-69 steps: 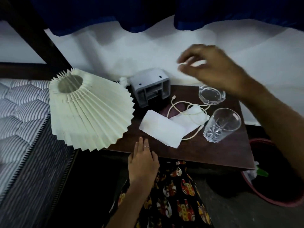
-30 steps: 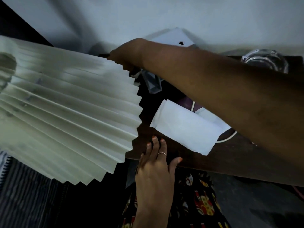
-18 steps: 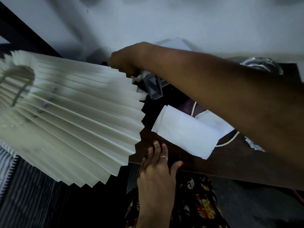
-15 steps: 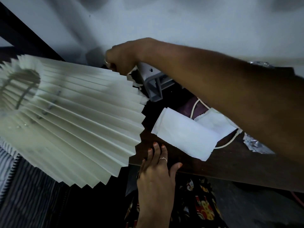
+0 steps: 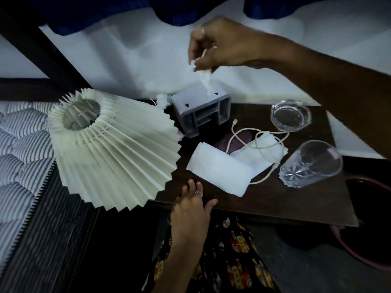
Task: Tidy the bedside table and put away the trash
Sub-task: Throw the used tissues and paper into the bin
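Note:
My right hand (image 5: 220, 44) is raised above the back of the dark wooden bedside table (image 5: 264, 199) and pinches a crumpled white tissue (image 5: 204, 79) that dangles over a grey plastic box (image 5: 202, 109). Another white wad (image 5: 162, 101) lies behind the box, next to the lampshade. My left hand (image 5: 191, 210) rests flat on the table's front edge, fingers straight. Two flat white paper napkins (image 5: 220, 172) lie mid-table with a white cable (image 5: 262, 146) looped over them. A clear drinking glass (image 5: 311, 164) lies on its side at the right.
A pleated cream lampshade (image 5: 110, 149) leans at the table's left, overhanging a striped mattress (image 5: 19, 144). A glass ashtray (image 5: 291, 116) sits at the back right. A purple object (image 5: 234, 138) shows under the cable. A red-rimmed bin (image 5: 372, 233) stands on the floor, lower right.
My right hand has pulled back from behind the lampshade and risen to the right, now holding a crumpled tissue. The view has tipped up and widened. My left hand stays on the edge.

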Demonstrator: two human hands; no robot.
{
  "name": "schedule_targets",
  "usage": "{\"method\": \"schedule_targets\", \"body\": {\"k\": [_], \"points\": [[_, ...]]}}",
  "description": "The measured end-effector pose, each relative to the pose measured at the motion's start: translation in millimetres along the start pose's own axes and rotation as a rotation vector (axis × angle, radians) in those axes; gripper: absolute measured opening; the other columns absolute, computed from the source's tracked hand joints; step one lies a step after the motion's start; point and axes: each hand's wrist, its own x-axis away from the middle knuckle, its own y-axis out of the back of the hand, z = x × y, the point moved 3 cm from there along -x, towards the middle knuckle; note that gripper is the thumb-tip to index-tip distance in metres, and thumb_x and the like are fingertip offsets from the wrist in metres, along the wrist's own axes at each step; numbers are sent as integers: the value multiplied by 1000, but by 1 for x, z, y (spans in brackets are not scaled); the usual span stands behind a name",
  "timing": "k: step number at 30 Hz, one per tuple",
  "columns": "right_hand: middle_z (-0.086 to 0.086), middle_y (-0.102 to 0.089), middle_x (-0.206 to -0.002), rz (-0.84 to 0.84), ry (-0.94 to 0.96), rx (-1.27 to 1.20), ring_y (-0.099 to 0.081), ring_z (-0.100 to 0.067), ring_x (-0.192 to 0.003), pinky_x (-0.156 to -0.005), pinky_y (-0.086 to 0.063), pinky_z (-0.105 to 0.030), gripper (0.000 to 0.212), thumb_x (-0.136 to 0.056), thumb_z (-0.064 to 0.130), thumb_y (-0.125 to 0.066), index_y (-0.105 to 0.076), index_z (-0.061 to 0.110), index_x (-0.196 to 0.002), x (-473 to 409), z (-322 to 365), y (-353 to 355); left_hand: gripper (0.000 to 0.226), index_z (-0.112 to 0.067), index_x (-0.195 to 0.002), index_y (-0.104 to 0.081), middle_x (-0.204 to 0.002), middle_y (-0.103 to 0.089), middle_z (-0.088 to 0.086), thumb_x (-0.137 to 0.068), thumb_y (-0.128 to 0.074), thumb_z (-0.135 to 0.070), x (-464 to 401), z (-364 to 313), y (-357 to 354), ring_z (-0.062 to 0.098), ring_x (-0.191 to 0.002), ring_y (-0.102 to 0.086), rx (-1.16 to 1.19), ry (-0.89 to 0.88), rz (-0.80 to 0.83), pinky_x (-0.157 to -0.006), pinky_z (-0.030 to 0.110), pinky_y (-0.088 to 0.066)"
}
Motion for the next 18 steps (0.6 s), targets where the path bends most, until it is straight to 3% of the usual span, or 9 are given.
{"method": "schedule_targets", "body": {"k": [4, 8, 11, 13, 15, 16, 18], "points": [[-5, -65, -93, -197, -73, 20, -62, 2, -74, -68, -53, -14, 17, -86, 8, -64, -66, 1, -102, 105, -12, 46, 66, -16, -148, -24, -158, -17, 3, -95, -35, -54, -1, 3, -2, 17, -145, -19, -79, -31, 3, -116, 38, -24], [-10, -67, -92, -442, -285, 134, -61, 6, -68, -68, -52, -10, 17, -84, 7, -67, -68, 3, -101, 216, -58, 82, 66, -15, -148, -25, -158, -18, 4, -94, -39, -52, -1, 1, -3, 20, -145, -20, -55, -35, 22, -115, 42, -26], [-11, -70, -82, -650, -583, 106, -60, 7, -55, -64, -52, -15, 22, -79, 21, -68, -70, 13, -100, 295, -131, 90, 66, -13, -147, -26, -158, -20, 6, -94, -40, -51, -1, 2, -3, 22, -144, -22, -83, -37, 14, -112, 44, -30], [-8, -74, -75, -636, -822, 100, -60, 6, -50, -54, -48, -13, 22, -82, 15, -66, -69, 4, -101, 334, -178, 76, 66, -13, -147, -27, -157, -21, 7, -94, -42, -50, 0, 2, -1, 24, -143, -23, -79, -21, 16, -111, 45, -31], [-23, -72, -89, -553, -1013, 161, -67, -12, -71, -62, -45, -23, 19, -83, 8, -66, -70, -2, -99, 368, -209, 51, 66, -13, -146, -28, -157, -21, 7, -94, -43, -49, 2, 0, 0, 25, -143, -24, -67, -20, 18, -110, 45, -32], [-26, -71, -93, -524, -1068, 204, -67, -24, -85, -69, -41, -25, 19, -82, 8, -67, -71, -2, -98, 381, -216, 36, 66, -13, -146, -28, -157, -21, 7, -94, -44, -48, 2, 0, 1, 26, -143, -24, -62, -17, 15, -110, 45, -32], [-26, -71, -94, -504, -1148, 215, -65, -33, -97, -76, -39, -27, 18, -80, 9, -69, -73, -1, -95, 404, -223, 13, 65, -12, -146, -28, -157, -20, 7, -94, -45, -47, 4, -2, 1, 27, -142, -25, -53, -16, 9, -109, 46, -32]]}}
